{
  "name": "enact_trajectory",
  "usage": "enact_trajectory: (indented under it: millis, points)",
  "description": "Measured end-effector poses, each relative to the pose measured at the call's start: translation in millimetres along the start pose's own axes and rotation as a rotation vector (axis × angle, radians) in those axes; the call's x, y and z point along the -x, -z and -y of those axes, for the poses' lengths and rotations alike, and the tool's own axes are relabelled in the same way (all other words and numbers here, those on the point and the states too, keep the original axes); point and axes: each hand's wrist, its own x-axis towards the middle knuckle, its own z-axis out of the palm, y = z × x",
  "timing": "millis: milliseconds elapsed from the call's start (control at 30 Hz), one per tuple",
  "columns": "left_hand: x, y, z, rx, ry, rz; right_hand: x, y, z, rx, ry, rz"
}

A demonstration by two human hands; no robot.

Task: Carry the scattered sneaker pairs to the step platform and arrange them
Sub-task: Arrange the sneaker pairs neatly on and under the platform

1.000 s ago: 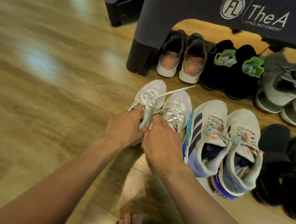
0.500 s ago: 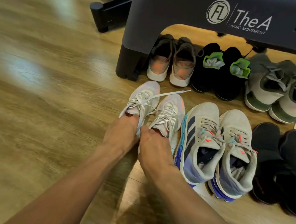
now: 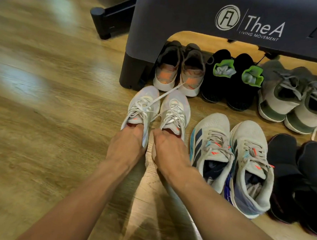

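Observation:
Two white sneakers stand side by side on the wooden floor, toes toward the dark step platform (image 3: pixel 178 17). My left hand (image 3: pixel 126 145) grips the heel opening of the left white sneaker (image 3: pixel 143 104), fingers hidden inside it. My right hand (image 3: pixel 167 152) grips the heel opening of the right white sneaker (image 3: pixel 175 109) the same way. A loose white lace (image 3: pixel 166 94) runs from the left sneaker across toward the shoes under the platform.
Under the platform stand a grey-orange pair (image 3: pixel 179 73), a black pair with green socks (image 3: pixel 232 80) and a grey-green pair (image 3: pixel 292 98). To the right of my hands are a white-blue striped pair (image 3: pixel 231 157) and a black pair (image 3: pixel 299 176). A black frame foot (image 3: pixel 104 20) lies at the back.
The two white sneakers have slid forward toward the platform and straightened into a parallel pair, with my hands still in their heels. The loose lace now reaches the grey-orange pair.

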Motion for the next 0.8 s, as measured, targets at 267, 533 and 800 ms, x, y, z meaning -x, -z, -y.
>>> enact_trajectory:
  millis: [267,533,800]
  points:
    - [-9,0,1,-0.010,-0.002,0.017,-4,-1,2,-0.019,0.016,0.005]
    - [-10,8,-17,-0.258,0.035,0.132,0,5,0,-0.063,-0.004,-0.014]
    - [-17,21,-100,0.001,-0.191,0.102,35,51,-53,-0.280,-0.266,-0.284]
